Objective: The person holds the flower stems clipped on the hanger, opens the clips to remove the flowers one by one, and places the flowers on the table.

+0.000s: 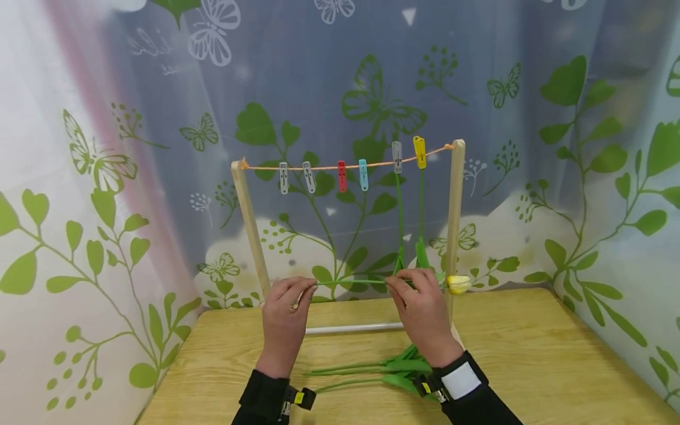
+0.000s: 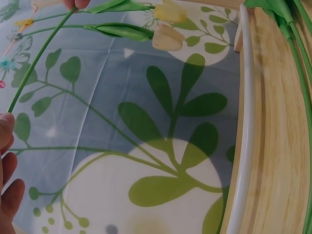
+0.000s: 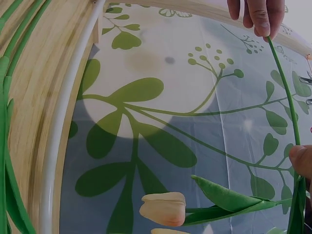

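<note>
An artificial tulip with a yellow bloom (image 1: 459, 284) lies level between my two hands, in front of the wooden frame. My left hand (image 1: 285, 319) pinches the bare end of its green stem (image 1: 350, 281) between thumb and fingertips. Near the leaves, my right hand (image 1: 425, 313) grips the same stem. Two more tulips hang head down behind the right hand, one from a grey clothespin (image 1: 397, 157), the other from a yellow clothespin (image 1: 419, 152). Their pale blooms show in the left wrist view, one peach (image 2: 167, 38), one yellow (image 2: 169, 10).
An orange cord (image 1: 324, 168) runs between two wooden posts (image 1: 455, 218), also carrying grey, red (image 1: 342, 176) and blue (image 1: 363, 175) clothespins. A white rod (image 1: 353, 328) spans the frame's base. Several tulips (image 1: 361, 370) lie on the wooden table (image 1: 531, 354). Behind hangs a patterned curtain (image 1: 297, 77).
</note>
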